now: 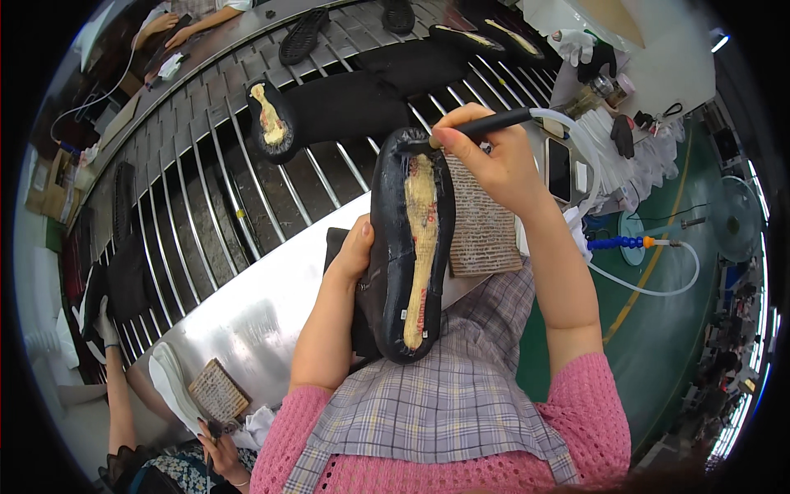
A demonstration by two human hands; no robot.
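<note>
My left hand is wrapped round the side of a black boot upper, its bottom facing up and its narrower end toward me. A long pale, fabric-like strip with red marks runs down the middle of that bottom. In my right hand is a black-handled glue brush, pinched between thumb and fingers. Its dark tip lies against the far end of the boot bottom, where the black surface looks wet and wrinkled. From the handle's back end a clear hose curves down to the right.
Metal rollers stretch beyond me, carrying another black boot, several more uppers and loose black soles. A ridged brown pad, a phone and white gloves are at right. Other people's hands work at left and far left.
</note>
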